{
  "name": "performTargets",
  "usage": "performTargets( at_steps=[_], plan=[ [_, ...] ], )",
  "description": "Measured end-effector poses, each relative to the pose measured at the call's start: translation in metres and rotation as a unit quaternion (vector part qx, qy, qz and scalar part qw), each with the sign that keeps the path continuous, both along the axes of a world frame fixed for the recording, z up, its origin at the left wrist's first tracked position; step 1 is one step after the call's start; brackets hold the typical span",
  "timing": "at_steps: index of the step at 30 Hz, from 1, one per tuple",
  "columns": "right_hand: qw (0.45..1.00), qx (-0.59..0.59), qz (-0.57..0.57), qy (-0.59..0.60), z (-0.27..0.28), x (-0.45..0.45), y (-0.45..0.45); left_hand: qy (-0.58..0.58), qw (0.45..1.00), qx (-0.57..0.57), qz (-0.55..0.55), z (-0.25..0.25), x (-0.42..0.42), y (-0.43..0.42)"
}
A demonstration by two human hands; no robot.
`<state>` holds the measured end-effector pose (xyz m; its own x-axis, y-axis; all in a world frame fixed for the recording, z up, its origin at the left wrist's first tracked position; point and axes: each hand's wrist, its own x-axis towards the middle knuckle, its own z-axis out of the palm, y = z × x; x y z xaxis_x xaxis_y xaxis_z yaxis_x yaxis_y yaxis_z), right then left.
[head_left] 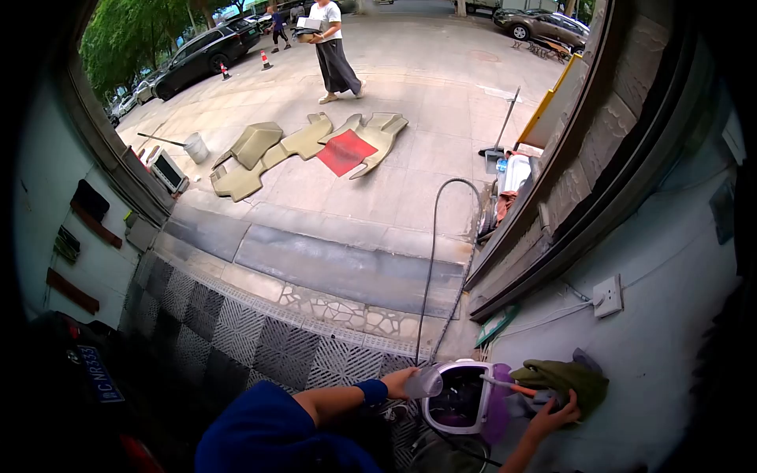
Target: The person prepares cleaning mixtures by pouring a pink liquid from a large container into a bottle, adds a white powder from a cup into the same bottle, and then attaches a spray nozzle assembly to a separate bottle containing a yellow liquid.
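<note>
My left hand (400,381), with a blue band at the wrist, holds a clear plastic cup (424,382) at the left rim of a white and purple bucket (495,402). Dark contents show inside the bucket. To its right, my right hand (552,418) is closed on something grey that I cannot make out, beside an olive green cloth (564,381). A brush-like tool with an orange handle (512,385) reaches from near that hand over the bucket's rim.
A black hose (432,260) loops up from beside the bucket. Beige car mats (303,142) and a red mat (345,153) lie outside. A person (331,39) carries boxes there. A dark car (98,386) stands at lower left.
</note>
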<state>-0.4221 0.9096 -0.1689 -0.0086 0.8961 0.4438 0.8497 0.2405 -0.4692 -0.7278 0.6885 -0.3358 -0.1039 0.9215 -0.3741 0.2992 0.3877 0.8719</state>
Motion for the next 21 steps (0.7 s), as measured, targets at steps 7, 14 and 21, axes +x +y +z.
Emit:
performTargets(
  at_steps=[7, 14, 21],
  plan=[
    [0.994, 0.105, -0.021, 0.033, 0.002, -0.031, -0.044, 0.067, 0.997, 0.012, 0.018, -0.051, 0.027, 0.02],
    [0.846, -0.357, -0.006, 0.397, -0.2, -0.029, -0.123, 0.12, 0.991, -0.058, 0.016, -0.116, 0.045, 0.035],
    [0.746, -0.376, -0.22, 0.504, -0.306, -0.08, -0.042, 0.145, 0.986, -0.085, -0.014, -0.181, 0.064, 0.051]
  ],
)
